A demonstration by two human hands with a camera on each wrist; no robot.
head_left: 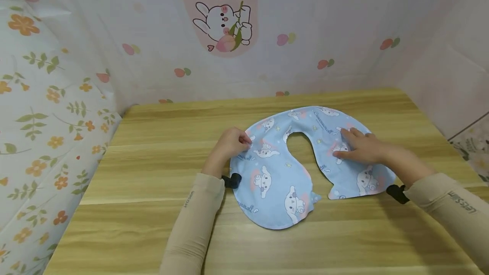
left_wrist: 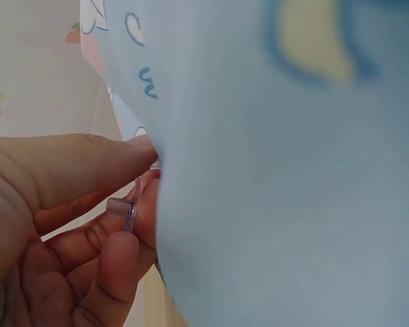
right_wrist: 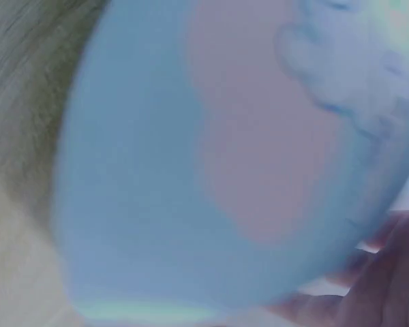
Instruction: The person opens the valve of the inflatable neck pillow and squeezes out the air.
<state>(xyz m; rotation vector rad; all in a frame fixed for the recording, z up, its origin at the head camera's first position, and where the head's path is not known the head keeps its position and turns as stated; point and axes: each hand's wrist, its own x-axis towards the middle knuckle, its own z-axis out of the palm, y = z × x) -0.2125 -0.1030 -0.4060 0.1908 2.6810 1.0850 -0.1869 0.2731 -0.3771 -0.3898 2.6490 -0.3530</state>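
Observation:
A light blue U-shaped neck pillow (head_left: 280, 194) with a white cartoon-dog print lies on the wooden table, its open end towards me. It looks puffed up. My left hand (head_left: 231, 143) pinches its left outer edge between thumb and fingers. In the left wrist view a small clear plastic valve (left_wrist: 121, 206) sticks out among those fingers, partly hidden by them. My right hand (head_left: 363, 145) rests on the pillow's right arm with fingers spread. The right wrist view is blurred; the pillow (right_wrist: 143, 170) fills most of it, with some fingers (right_wrist: 388, 286) at the lower right.
The wooden table (head_left: 160, 160) extends round the pillow on all sides. Behind it hangs a white printed cloth (head_left: 324, 24), with a flowered cloth (head_left: 49, 118) on the left. A black wrist camera (head_left: 231, 180) sits close against the pillow's left side.

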